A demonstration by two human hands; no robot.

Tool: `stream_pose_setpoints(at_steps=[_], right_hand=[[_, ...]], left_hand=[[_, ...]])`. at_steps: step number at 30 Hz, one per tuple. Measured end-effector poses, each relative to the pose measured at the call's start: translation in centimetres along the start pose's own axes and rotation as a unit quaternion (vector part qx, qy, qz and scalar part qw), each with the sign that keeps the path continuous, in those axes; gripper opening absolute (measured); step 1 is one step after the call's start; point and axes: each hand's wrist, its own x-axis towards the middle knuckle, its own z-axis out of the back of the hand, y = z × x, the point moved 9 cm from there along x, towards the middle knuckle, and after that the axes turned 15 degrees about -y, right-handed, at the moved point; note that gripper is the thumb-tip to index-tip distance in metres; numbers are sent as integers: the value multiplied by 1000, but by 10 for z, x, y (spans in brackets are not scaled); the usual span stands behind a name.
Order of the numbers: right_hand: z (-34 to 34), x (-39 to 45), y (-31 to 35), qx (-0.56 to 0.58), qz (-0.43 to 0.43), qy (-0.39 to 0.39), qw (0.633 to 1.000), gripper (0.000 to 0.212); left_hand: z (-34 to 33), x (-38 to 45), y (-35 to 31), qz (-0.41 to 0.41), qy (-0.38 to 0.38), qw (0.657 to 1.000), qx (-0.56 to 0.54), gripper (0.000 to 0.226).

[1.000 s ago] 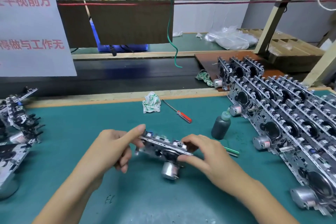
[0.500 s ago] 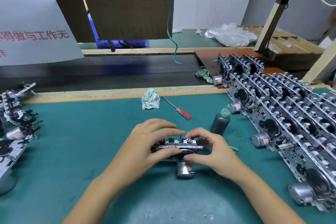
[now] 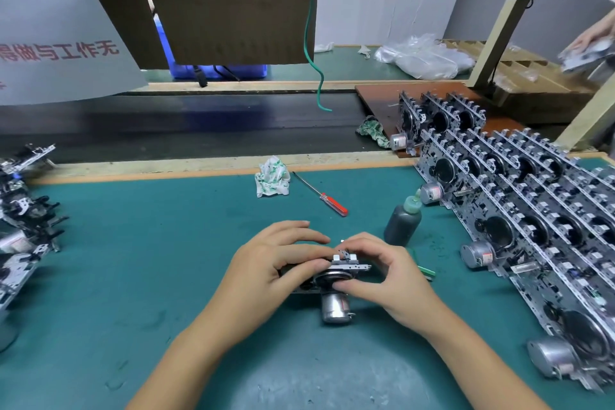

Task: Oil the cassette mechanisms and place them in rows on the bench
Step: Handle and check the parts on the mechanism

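Both hands grip one metal cassette mechanism (image 3: 336,271) low over the green bench mat (image 3: 149,260). Its silver motor (image 3: 334,308) points down toward me. My left hand (image 3: 273,263) covers the left half, fingers over the top edge. My right hand (image 3: 379,271) pinches the right end, thumb on the dark flywheel. A dark oil bottle (image 3: 402,223) with a pale green cap stands just right of my hands. Rows of upright mechanisms (image 3: 519,210) fill the right side of the bench. Several loose mechanisms (image 3: 23,220) lie heaped at the left edge.
A red-handled screwdriver (image 3: 321,195) and a crumpled white-green cloth (image 3: 273,178) lie behind my hands. A green stick (image 3: 424,268) lies beside my right hand. A dark conveyor belt (image 3: 183,130) runs behind the bench. Another person's hand (image 3: 595,35) holds a part at top right.
The mechanism has been turned from a slanted, lifted hold to a level one lower over the mat. My left hand shifted right and now covers its top; both hands closed in together.
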Motion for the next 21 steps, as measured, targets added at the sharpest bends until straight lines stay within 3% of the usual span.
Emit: stream_pose_setpoints(at_steps=[4, 7, 10, 13, 21], right_hand=[[-1, -3, 0, -4, -6, 11, 1000, 30], [8, -6, 5, -119, 46, 0, 992, 38], [23, -14, 19, -293, 163, -60, 940, 46], [17, -26, 28, -365, 252, -61, 894, 38], [11, -31, 28, -431, 271, -28, 860, 41]], left_hand=[[-1, -2, 0, 10, 4, 1000, 2, 28], [0, -2, 0, 10, 3, 1000, 2, 30], [0, -2, -1, 9, 0, 1000, 5, 27], [1, -1, -2, 6, -7, 1000, 8, 26], [1, 0, -3, 10, -11, 1000, 10, 26]])
